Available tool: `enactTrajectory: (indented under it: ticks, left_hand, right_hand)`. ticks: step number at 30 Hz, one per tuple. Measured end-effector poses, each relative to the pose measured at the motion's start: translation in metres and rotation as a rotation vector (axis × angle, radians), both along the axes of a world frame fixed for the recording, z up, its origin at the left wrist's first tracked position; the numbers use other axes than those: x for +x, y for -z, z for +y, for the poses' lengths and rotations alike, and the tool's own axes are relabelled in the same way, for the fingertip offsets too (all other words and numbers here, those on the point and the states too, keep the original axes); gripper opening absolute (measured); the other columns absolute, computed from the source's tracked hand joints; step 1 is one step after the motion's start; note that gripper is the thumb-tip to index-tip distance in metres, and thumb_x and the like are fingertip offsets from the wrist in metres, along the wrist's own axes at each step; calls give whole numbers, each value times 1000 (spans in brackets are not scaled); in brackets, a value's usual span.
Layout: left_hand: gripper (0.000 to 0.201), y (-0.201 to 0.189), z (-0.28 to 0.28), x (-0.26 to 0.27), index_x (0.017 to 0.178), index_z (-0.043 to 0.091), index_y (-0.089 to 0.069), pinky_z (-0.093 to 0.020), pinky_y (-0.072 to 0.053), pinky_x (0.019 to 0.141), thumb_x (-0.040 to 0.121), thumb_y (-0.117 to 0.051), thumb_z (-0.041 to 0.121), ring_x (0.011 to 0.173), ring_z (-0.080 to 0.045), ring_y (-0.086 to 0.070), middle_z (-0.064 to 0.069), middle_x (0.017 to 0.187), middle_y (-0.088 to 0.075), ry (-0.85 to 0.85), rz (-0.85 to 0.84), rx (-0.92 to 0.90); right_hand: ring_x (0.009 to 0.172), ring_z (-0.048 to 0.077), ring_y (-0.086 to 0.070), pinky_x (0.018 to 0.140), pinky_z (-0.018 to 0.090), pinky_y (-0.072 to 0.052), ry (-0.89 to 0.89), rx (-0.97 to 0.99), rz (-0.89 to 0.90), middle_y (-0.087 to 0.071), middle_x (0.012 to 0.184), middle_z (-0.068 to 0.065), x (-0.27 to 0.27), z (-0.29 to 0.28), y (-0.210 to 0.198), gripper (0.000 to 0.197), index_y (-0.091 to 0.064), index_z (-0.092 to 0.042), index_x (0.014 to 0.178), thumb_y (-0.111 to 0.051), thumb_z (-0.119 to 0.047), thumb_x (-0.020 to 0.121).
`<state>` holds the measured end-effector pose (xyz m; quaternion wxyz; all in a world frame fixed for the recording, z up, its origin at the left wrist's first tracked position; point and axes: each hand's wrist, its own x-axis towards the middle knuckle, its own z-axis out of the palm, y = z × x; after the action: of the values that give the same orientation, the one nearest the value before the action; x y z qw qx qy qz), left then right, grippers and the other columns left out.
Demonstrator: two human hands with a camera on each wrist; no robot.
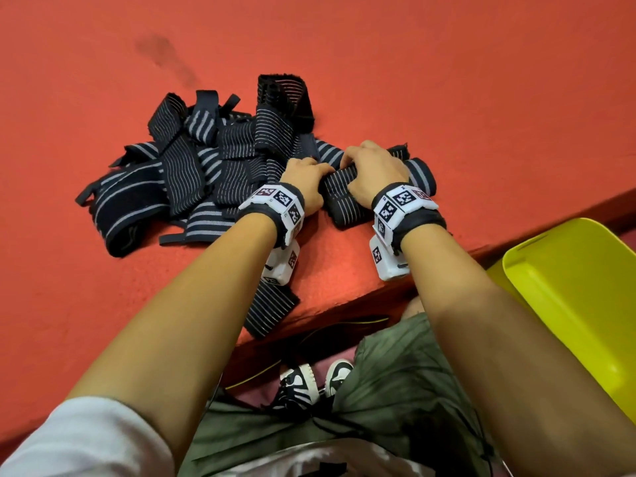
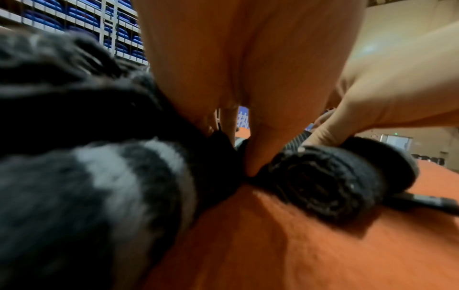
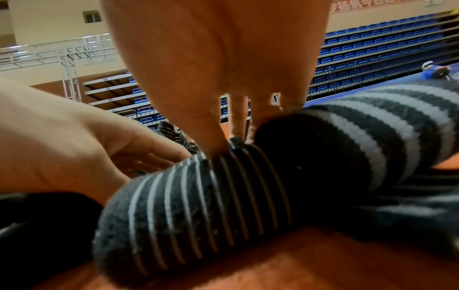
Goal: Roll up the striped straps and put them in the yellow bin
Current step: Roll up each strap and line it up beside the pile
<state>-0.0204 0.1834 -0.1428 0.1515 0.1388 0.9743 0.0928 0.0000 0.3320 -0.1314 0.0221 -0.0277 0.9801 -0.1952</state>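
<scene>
Mid-roll here. Both hands down on one thin-striped strap (image 1: 339,194) at the near edge of the red worktop (image 1: 447,80), just right of the loose pile (image 1: 192,166). Left hand (image 1: 304,177) curled over the left end of the roll, fingertips tucked into the fabric. Right hand (image 1: 373,170) curled over the right end, thumb (image 3: 208,133) and fingers digging into the top of the coil. So: both gripping the same roll, neither spread flat.

Already a fair few turns on it, going by the spiral end (image 2: 320,180) in the left wrist view. Flat tail (image 2: 422,202) poking out underneath, so probably not finished yet. One wider-striped roll (image 1: 421,175) sitting just behind the right hand, touching the one in hand. Another strap end (image 1: 272,311) hanging over the worktop edge under the left forearm. Yellow bin (image 1: 568,287) off to the right, lower than the worktop, nothing visible inside from here.

Stuff that could go sideways:
- Elastic fabric, so likely to spring open the moment the grip loosens on the way to the bin.
- Uneven pressure between the two hands = coned roll, layers telescoping out one end.
- Neighbouring roll right against it, easy to snag or knock off the edge.
- Forearm dragging that hanging strap onto the floor.
</scene>
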Motion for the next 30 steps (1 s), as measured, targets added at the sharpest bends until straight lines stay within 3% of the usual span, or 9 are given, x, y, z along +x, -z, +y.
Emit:
enactTrajectory:
  ticks: [3, 7, 11, 16, 22, 26, 30]
  left_hand:
    - [68, 9, -3, 3, 150, 18, -46, -46, -31, 118, 85, -63, 8, 141, -38, -31, -14, 152, -41, -19, 43, -15]
    - [51, 9, -6, 1, 142, 12, -57, -48, -30, 118, 91, -61, 14, 144, -36, -26, -11, 158, -34, -34, 80, -53]
    - [48, 8, -8, 1, 141, 24, -59, -48, -29, 116, 94, -61, 21, 144, -36, -24, -11, 157, -32, -72, 55, -70]
    - [48, 7, -14, 1, 139, 32, -60, -46, -31, 117, 95, -57, 15, 139, -40, -28, -11, 157, -32, -98, 85, -18]
    - [45, 3, -18, -2, 136, 23, -64, -41, -37, 110, 94, -56, 7, 128, -41, -40, -9, 148, -36, -124, 85, 20]
    - [34, 6, -29, -8, 125, 4, -67, -45, -43, 108, 92, -60, 9, 123, -41, -50, -13, 143, -38, -178, 123, 10]
    - [34, 4, -38, -11, 127, 5, -67, -45, -45, 107, 94, -61, 12, 120, -39, -52, -15, 140, -38, -195, 149, 52]
  right_hand:
    - [117, 29, -58, 104, 45, -37, 31, 5, 18, -58, 124, 4, 1, -5, 2, 39, -66, -25, 116, -54, -2, 87]
    - [122, 31, -46, 102, 44, -36, 30, 19, 30, -59, 126, 0, 0, -9, 3, 39, -65, -27, 116, -54, -5, 86]
    - [124, 29, -41, 101, 41, -31, -31, 8, 12, -62, 128, -8, 2, -13, 4, 46, -69, -44, 117, -57, -10, 89]
    - [125, 28, -40, 104, 40, -29, 24, -2, 39, -65, 124, -7, 4, -13, 11, 45, -71, -43, 116, -58, -9, 90]
    - [126, 25, -39, 101, 39, -27, 40, -4, 70, -64, 127, -9, 7, -14, 15, 44, -71, -41, 115, -60, -8, 88]
    - [125, 25, -38, 101, 39, -27, 42, -1, 78, -64, 127, -9, 8, -14, 15, 45, -70, -41, 115, -59, -7, 88]
    - [125, 26, -38, 100, 41, -27, 31, 31, 56, -63, 125, -6, 9, -20, 12, 44, -69, -39, 116, -58, -9, 86]
